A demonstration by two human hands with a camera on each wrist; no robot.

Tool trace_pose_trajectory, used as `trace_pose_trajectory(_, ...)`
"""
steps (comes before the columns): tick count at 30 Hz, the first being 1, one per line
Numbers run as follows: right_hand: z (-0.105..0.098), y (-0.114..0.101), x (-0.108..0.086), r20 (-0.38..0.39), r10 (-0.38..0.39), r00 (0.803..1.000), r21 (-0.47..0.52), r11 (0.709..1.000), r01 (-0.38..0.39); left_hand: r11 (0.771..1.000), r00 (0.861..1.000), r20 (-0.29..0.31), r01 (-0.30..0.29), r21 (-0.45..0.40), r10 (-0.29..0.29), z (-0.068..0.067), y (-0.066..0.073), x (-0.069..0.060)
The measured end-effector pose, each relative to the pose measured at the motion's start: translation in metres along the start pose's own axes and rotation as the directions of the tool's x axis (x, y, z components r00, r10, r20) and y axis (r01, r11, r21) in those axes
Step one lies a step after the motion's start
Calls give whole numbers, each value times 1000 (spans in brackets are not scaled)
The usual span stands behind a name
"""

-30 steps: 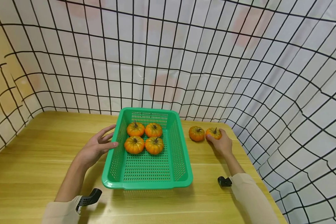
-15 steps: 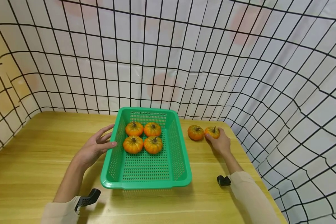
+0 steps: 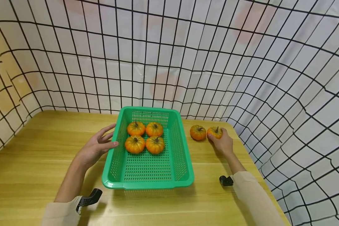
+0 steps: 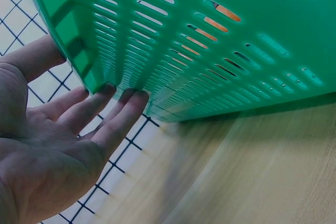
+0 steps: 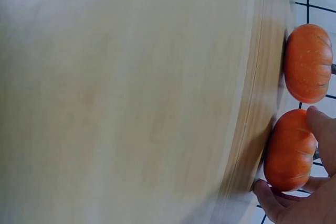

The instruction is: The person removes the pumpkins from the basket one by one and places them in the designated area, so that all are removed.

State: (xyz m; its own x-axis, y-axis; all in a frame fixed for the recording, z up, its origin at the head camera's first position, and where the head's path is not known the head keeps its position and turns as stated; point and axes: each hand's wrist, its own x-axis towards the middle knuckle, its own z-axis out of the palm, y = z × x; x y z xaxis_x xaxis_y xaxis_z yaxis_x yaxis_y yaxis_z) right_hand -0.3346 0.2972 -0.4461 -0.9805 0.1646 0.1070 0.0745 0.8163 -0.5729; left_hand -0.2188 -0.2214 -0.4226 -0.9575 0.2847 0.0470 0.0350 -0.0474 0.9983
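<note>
A green plastic basket point(image 3: 148, 185) stands on the table, with several small orange pumpkins point(image 3: 135, 144) grouped in its far left part. My left hand point(image 3: 97, 147) is at the basket's left side. Its thumb lies at the rim, while the other fingers, fairly straight, touch the slotted outer wall point(image 4: 231, 51). To the right of the basket, my right hand point(image 3: 223, 142) holds a small pumpkin point(image 3: 215, 132) between thumb and fingers, down at the tabletop. Another pumpkin point(image 3: 198, 132) sits just left of it, also seen in the right wrist view as a pumpkin point(image 5: 308, 64).
A wooden table point(image 3: 45, 150) carries everything. White sheeting with a black grid point(image 3: 164, 62) rises behind the table's far edge and along its right side. Black wrist mounts point(image 3: 91, 197) sit at both sleeves.
The view shifts slightly. Both hands, the basket and the pumpkins otherwise keep their places.
</note>
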Motion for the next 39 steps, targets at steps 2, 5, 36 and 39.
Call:
trace_pose_trajectory(2,0,0,-1,2,-1,1000,4,1000,1,1000,1000,0,-2,1,2,0,0,0)
trace_pose_trajectory(5,-1,-1,-2,5,5,1000,8,1000,-5,1000,1000,0,-3,3,3,0,0,-1)
trace_pose_trajectory(36,-26,-12,1,-8,35,999,7,999,-35,1000,1000,6,11,6,-11,0,3,-1)
trace_pose_trajectory(39,-34,-17,0,-19,9,1000,17,1000,-9,1000,1000,7,9,3,-9,-1,2,-1)
